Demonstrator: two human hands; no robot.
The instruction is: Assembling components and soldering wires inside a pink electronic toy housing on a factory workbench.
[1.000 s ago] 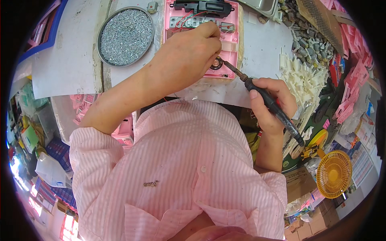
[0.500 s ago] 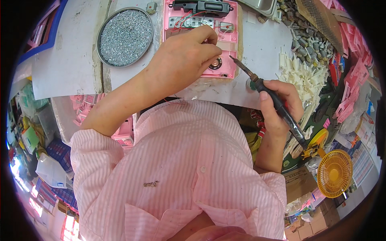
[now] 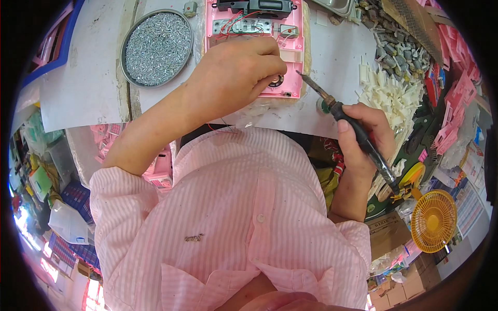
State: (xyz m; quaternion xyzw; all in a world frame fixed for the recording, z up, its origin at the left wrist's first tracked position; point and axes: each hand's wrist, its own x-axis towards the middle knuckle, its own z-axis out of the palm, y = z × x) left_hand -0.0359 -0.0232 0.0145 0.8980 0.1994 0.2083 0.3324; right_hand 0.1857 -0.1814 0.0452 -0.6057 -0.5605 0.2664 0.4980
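My left hand [image 3: 236,70] is over a pink plastic housing [image 3: 296,57], its fingers closed in a pinch. Whatever they hold is hidden behind the knuckles. Just below those fingers a round black speaker [image 3: 277,81] shows in part. In the housing sit a black box-shaped part [image 3: 268,7], a metal strip [image 3: 220,27] with red wires [image 3: 241,23] and a small motor [image 3: 288,31]. My right hand [image 3: 365,129] grips a soldering iron [image 3: 355,123] by its black handle. Its tip points up and left, near the housing's right edge and apart from my left fingers.
A round metal dish [image 3: 123,57] full of small screws stands at the left. Piled on the right are white plastic pieces [image 3: 389,96], small grey motors [image 3: 399,57] and pink parts [image 3: 456,114]. A yellow fan [image 3: 434,220] is at the lower right. Thin wires [image 3: 223,127] hang over the table's front edge.
My left hand stays over the housing, its fingers shifted slightly and still pinched. The soldering iron is held in almost the same place. The whole view has moved a little.
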